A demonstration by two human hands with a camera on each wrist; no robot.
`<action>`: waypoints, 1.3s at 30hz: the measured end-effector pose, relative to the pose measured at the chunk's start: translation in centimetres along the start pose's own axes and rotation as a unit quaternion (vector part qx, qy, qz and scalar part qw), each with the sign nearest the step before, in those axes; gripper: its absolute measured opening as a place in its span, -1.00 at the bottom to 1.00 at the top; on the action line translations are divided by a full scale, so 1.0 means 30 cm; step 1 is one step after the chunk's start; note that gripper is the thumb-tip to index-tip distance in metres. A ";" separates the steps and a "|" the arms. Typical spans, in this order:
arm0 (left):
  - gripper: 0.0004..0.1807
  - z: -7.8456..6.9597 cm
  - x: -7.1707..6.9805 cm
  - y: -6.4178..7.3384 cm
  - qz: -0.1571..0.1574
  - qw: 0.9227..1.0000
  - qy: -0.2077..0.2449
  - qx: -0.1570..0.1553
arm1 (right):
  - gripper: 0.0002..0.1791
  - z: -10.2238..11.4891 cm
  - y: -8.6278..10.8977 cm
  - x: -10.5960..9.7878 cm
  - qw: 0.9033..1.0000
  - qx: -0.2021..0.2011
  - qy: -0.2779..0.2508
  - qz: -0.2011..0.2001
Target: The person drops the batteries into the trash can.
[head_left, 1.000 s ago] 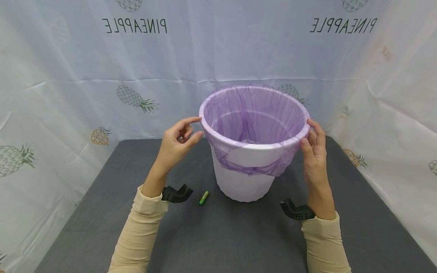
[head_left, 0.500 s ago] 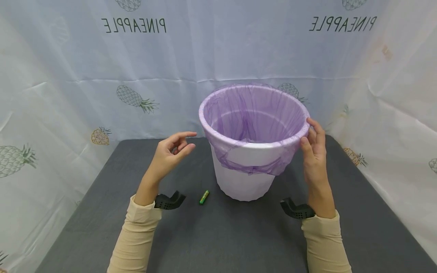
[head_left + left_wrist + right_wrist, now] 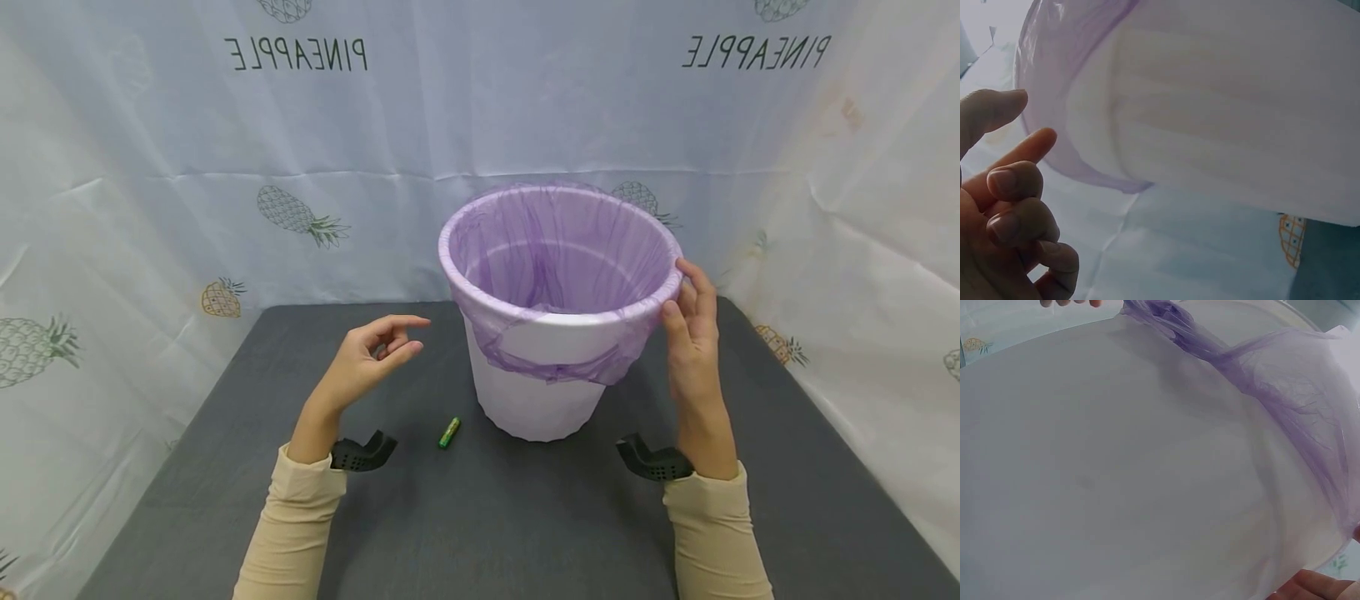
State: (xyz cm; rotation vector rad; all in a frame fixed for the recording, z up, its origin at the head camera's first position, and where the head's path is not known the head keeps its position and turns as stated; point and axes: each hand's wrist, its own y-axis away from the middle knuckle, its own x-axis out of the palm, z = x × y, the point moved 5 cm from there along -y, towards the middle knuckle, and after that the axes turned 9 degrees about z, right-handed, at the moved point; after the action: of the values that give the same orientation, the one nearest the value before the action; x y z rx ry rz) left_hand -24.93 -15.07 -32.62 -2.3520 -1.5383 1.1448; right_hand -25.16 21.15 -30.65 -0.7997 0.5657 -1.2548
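In the head view a white trash can [image 3: 525,408] stands upright, lined with a thin purple garbage bag [image 3: 555,367] folded over its rim and hanging down outside. The right hand [image 3: 693,342] holds the can at the right of the rim, thumb in front and fingers on the side; other fingers are partly hidden. Apart from the can, the left hand [image 3: 375,354] hovers at its left with nothing in it, index finger stretched and the others loosely bent. The left wrist view shows those loose fingers [image 3: 1022,228] beside the bag's hanging edge.
A small green battery [image 3: 449,433] lies on the dark grey tabletop [image 3: 525,517], left of the can's base. Behind and at both sides hangs a white curtain [image 3: 525,108] printed with pineapples. Each wrist wears a black camera mount [image 3: 363,452].
The left hand has let go of the rim's left side and moved down and left, away from the can. The right hand and the can have stayed in place.
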 end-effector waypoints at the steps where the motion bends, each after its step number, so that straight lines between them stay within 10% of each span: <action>1: -0.71 0.005 0.001 0.003 0.003 1.000 0.000 -0.001 | -0.54 0.000 -0.001 0.000 1.000 0.000 0.000 0.000; 39: -0.68 0.244 0.081 0.078 0.141 0.984 0.056 -0.097 | -0.54 -0.003 0.000 0.001 1.000 0.005 -0.005 -0.001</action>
State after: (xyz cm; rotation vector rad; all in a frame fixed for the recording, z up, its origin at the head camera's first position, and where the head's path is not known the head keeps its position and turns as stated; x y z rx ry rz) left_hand -27.36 -16.38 -40.20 -2.7835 -1.3687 0.9247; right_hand -25.22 21.09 -30.72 -0.7967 0.5506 -1.2536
